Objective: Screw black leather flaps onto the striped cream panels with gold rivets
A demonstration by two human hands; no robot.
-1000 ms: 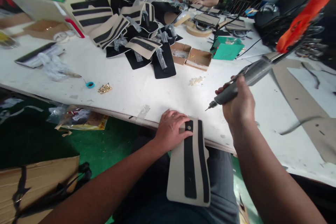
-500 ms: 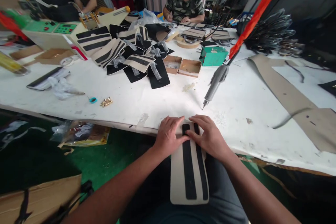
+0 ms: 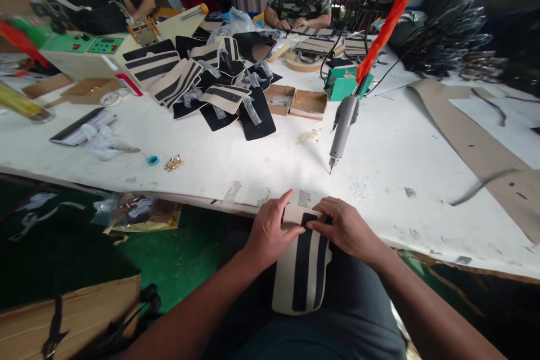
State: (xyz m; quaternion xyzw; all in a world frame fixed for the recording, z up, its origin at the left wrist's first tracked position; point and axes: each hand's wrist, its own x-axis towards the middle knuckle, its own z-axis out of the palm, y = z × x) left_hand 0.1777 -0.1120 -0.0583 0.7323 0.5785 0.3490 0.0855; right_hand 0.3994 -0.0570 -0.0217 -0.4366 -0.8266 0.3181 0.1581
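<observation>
A beige panel with two dark stripes and rounded corners lies over my lap, its far end up by the table edge. My left hand grips the far end from the left, thumb lying on top. From the right, my right hand pinches the same end, its thumb pressing near the tip of the middle stripe. Both thumbs almost meet there, and the far end looks bent upward. Fingers under the panel are hidden. Just beyond my hands a grey electric screwdriver hangs tip down above the white table.
Similar striped panels lie heaped at the back. Small cardboard boxes stand beside a green box. Brass fittings sit at left. A long beige strip covers the right side. Another person works across the table.
The panel's far end has come back toward me and bent up, with both hands still on it. The screwdriver hangs more upright. My view has shifted slightly.
</observation>
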